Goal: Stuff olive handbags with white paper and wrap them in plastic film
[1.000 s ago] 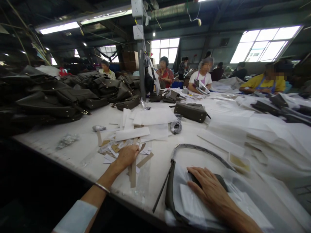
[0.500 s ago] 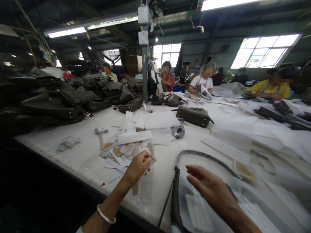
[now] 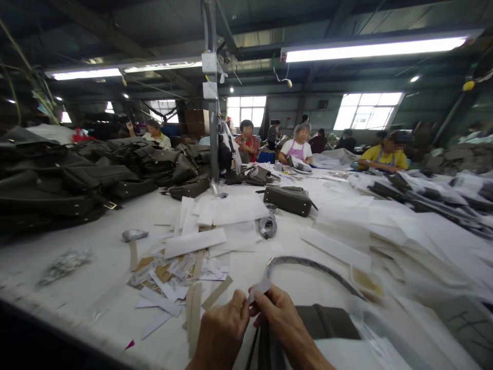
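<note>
White paper-like slip (image 3: 259, 291), small and slightly shiny, is held above the near edge of the white tabletop (image 3: 103, 252). Left hand (image 3: 224, 326) has its fingers curled in close at the slip's left end; right hand (image 3: 283, 314) pinches the other end, thumb on top. Both grips are narrow, and the slip's lower part is hidden.

Just right of the hands, a dark olive leather-look handbag (image 3: 327, 322) lies at the near edge, its long arched handle in grey wrapping (image 3: 319, 268) reaching toward the middle. To the left are long beige card strips (image 3: 194, 313) and a loose heap of white and tan tags (image 3: 165, 280).

For clean handling, I would judge light fingertip pressure best, with both thumbs near the slip's ends so that thin material does not crease. Raising the wrists a little should prevent dragging the strips or pressing the handbag.
</note>
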The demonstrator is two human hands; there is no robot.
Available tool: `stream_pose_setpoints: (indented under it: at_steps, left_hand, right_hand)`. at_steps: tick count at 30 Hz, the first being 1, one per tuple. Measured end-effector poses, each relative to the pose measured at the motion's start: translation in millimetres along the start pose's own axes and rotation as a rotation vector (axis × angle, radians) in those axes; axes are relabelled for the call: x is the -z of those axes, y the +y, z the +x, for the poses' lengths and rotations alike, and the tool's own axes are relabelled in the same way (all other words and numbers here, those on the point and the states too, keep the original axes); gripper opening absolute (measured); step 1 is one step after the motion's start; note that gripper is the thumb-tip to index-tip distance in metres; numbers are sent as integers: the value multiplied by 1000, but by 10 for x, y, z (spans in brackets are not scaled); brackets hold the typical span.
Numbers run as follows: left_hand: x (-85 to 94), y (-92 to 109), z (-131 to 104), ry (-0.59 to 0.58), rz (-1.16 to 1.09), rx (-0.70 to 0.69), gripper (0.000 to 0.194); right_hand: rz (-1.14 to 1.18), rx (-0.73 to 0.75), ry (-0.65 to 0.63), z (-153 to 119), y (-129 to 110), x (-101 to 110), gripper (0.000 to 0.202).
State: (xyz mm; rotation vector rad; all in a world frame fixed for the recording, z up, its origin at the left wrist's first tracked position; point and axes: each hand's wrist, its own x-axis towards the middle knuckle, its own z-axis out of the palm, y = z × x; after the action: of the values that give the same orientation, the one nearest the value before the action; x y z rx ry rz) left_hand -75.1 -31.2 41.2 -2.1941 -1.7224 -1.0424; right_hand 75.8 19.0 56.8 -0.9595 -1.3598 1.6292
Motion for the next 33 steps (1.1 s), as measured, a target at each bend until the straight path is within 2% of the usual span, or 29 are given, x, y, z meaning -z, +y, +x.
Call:
stream_pose_setpoints:
  at_steps: [2, 5, 7, 8, 10, 12, 14, 15, 17, 19, 21, 23, 27, 30, 33]
  left_hand:
    - [30, -2, 50, -141, -236, 159, 25]
    - [122, 92, 156, -401, -898, 344, 34]
    - [203, 180, 213, -574, -1355, 373, 37]
    - [241, 214, 241, -644, -1506, 380, 38]
    - [290, 231, 322, -771, -1619, 414, 40]
    - [269, 169, 480, -904, -1563, 414, 44]
    - [146, 39, 736, -949, -1380, 364, 51]
    - [44, -42, 895, -859, -1252, 329, 57]
    - [-219, -210, 1246, -623, -781, 292, 60]
    - [-515, -358, 1590, -534, -601, 322, 44]
    - [-793, -457, 1878, -455, -449, 333, 27]
    - [-1028, -491, 2089, -423, -314, 340, 21]
    - [-1359, -414, 2315, -438, -82, 388, 35]
    - [-1478, -338, 2383, -435, 20, 427, 39]
    - [-1454, -292, 2408, -420, 53, 444, 37]
  right_hand:
    - [60, -34, -21, -5, -19, 56, 59]
    - [252, -138, -155, -79, -97, 105, 54]
    - [402, -181, -334, -170, -188, 113, 50]
    - [456, -185, -422, -218, -244, 120, 48]
    - [503, -160, -519, -297, -369, 165, 47]
    - [465, -129, -494, -326, -479, 286, 46]
    - [360, -106, -357, -298, -528, 496, 44]
    - [304, -81, -236, -268, -519, 626, 44]
    - [216, 6, 77, -198, -431, 896, 45]
    - [160, 113, 345, -140, -282, 1119, 47]
    - [108, 187, 487, -110, -126, 1242, 46]
    - [56, 241, 535, -107, -12, 1258, 41]
    - [-87, 301, 518, -123, 69, 1138, 32]
    - [-203, 310, 482, -123, 69, 1099, 30]
    - [-251, 321, 477, -117, 56, 1130, 29]
